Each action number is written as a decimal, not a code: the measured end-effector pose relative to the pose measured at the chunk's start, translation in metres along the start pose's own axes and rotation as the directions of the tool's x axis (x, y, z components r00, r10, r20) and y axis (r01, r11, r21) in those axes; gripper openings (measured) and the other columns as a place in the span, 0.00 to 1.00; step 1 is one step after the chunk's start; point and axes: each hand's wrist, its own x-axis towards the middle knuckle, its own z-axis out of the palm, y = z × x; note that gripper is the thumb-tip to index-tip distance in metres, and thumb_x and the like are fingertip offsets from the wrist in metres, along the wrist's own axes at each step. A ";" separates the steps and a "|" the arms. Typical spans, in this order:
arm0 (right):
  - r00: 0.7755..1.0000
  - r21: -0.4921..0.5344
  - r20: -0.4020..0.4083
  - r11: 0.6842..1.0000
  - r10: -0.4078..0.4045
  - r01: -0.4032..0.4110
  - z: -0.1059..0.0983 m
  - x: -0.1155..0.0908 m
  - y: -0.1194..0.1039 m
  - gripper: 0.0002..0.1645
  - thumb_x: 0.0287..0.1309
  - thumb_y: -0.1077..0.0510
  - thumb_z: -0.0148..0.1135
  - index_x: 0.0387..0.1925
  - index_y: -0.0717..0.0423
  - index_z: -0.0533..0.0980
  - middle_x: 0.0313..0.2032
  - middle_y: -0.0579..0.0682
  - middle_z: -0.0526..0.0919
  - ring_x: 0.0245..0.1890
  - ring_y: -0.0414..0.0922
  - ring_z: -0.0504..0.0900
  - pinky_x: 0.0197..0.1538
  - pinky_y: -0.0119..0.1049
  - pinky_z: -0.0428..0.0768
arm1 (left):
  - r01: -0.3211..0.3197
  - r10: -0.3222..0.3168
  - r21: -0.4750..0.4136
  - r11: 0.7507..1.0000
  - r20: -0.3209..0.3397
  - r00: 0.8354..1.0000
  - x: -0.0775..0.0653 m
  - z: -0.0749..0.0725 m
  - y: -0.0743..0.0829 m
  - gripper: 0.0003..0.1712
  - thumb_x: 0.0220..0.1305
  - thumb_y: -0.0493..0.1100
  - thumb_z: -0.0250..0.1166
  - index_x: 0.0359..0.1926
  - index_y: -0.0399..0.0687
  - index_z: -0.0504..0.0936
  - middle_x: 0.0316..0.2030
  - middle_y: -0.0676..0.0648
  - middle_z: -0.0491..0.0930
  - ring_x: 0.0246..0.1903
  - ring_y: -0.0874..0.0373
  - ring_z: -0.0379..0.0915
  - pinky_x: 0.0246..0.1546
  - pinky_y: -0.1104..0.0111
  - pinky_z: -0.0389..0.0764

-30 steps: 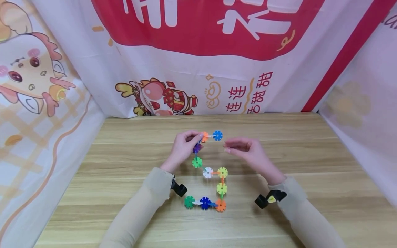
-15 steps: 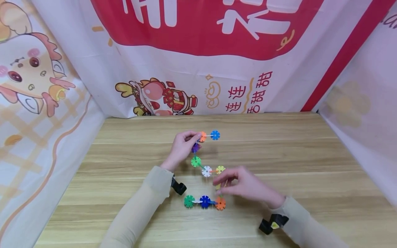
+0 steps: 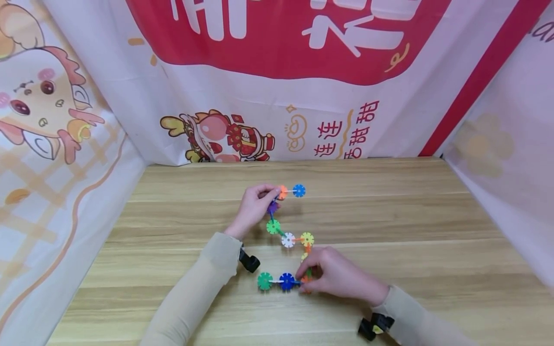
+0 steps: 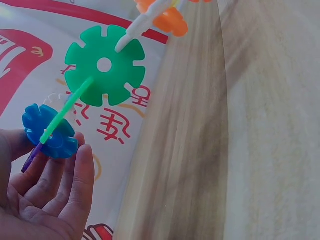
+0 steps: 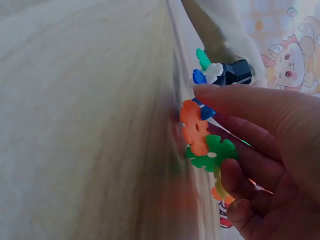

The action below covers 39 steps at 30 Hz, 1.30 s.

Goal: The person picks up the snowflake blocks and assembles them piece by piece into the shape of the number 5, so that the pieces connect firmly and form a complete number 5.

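A chain of colourful notched plastic discs, snowflake building pieces, winds in an S shape over the wooden table. At its far end are a blue disc [image 3: 299,191] and an orange disc [image 3: 283,192]. My left hand [image 3: 255,204] grips the chain beside that orange disc, fingertips at a blue disc [image 4: 60,142] in the left wrist view. A light green disc [image 3: 273,226], a white disc [image 3: 288,240] and a yellow disc [image 3: 307,239] follow. At the near corner my right hand [image 3: 333,276] pinches the chain around an orange disc [image 5: 190,120], partly covering it.
The chain's near row ends leftward in a dark blue disc [image 3: 286,281] and a green disc [image 3: 265,281]. Printed cloth [image 3: 242,86] walls the table [image 3: 389,216] at back and sides. Each wrist carries a black camera mount [image 3: 249,262].
My right hand has come from beside the chain's far end down to its near corner and taken hold there. The left hand keeps its grip; the chain's far end has shifted slightly left.
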 end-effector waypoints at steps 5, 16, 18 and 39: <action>0.999 -0.048 -0.006 0.997 -0.053 0.052 0.002 0.001 0.002 0.10 0.51 0.54 0.80 0.34 0.38 0.87 0.31 0.30 0.81 0.32 0.37 0.76 0.36 0.32 0.78 | -0.006 0.006 0.010 1.000 -0.001 1.000 0.001 0.000 -0.001 0.15 0.75 0.52 0.62 0.50 0.47 0.84 0.40 0.44 0.85 0.36 0.50 0.84 0.35 0.65 0.84; 0.983 0.013 -0.093 0.987 -0.157 0.159 -0.011 -0.003 -0.009 0.09 0.53 0.59 0.79 0.34 0.41 0.88 0.34 0.29 0.84 0.39 0.36 0.77 0.44 0.36 0.78 | 0.028 -0.028 -0.010 1.000 -0.012 1.000 0.002 -0.002 -0.007 0.15 0.76 0.49 0.60 0.53 0.44 0.82 0.40 0.44 0.86 0.37 0.48 0.85 0.40 0.59 0.85; 0.977 0.018 -0.130 0.985 -0.168 0.172 -0.016 -0.005 -0.012 0.09 0.53 0.58 0.79 0.35 0.39 0.88 0.36 0.31 0.85 0.42 0.38 0.76 0.47 0.39 0.76 | 0.041 -0.041 -0.022 0.999 -0.005 0.999 0.002 -0.003 -0.008 0.15 0.77 0.48 0.59 0.54 0.43 0.81 0.40 0.43 0.86 0.38 0.47 0.85 0.41 0.58 0.85; 0.970 0.418 -0.240 0.907 0.047 0.059 -0.094 0.008 -0.049 0.05 0.65 0.58 0.70 0.36 0.56 0.84 0.36 0.54 0.86 0.38 0.53 0.82 0.50 0.47 0.79 | 0.106 -0.122 0.098 0.990 0.176 0.977 -0.015 -0.002 -0.023 0.26 0.81 0.56 0.49 0.56 0.40 0.83 0.45 0.44 0.84 0.43 0.52 0.80 0.52 0.58 0.79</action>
